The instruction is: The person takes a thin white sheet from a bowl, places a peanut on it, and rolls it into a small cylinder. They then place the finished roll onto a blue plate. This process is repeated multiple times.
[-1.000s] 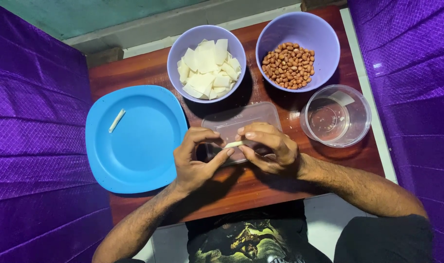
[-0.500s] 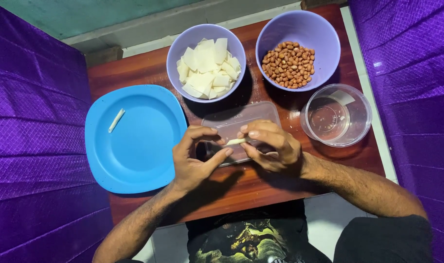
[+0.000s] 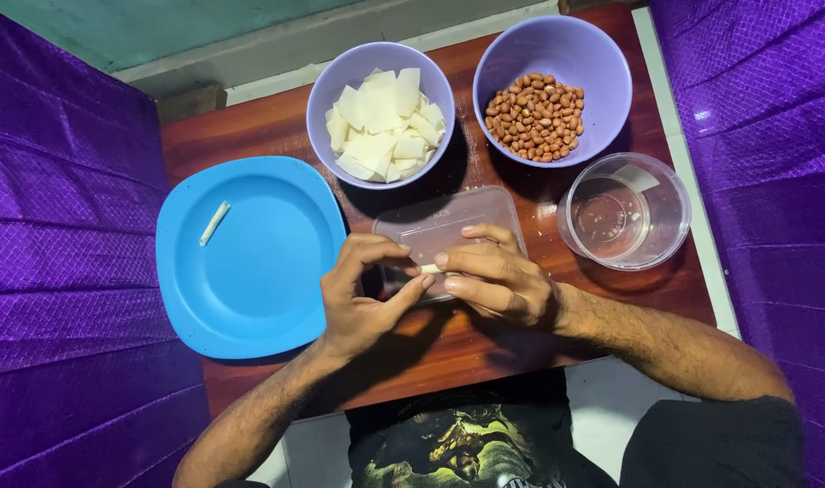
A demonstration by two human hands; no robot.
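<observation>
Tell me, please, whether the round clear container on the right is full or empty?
Empty: the round clear container shows only its bare bottom.

We're pretty sure this is a home food-prep setup, not a proper commercial kitchen. We see a small reddish wooden table (image 3: 277,126) pushed against a plain painted wall, with shiny quilted purple fabric (image 3: 60,226) hanging on both sides like a makeshift backdrop. On it we get everyday plastic tableware: a blue plate (image 3: 249,289), a lavender bowl of white wrapper squares (image 3: 381,113), another lavender bowl of peanuts (image 3: 552,90), a clear tub of water (image 3: 625,212) and a clear flat lid (image 3: 448,226). We'd call it someone's house, snacks being made by hand at a low table.
</observation>
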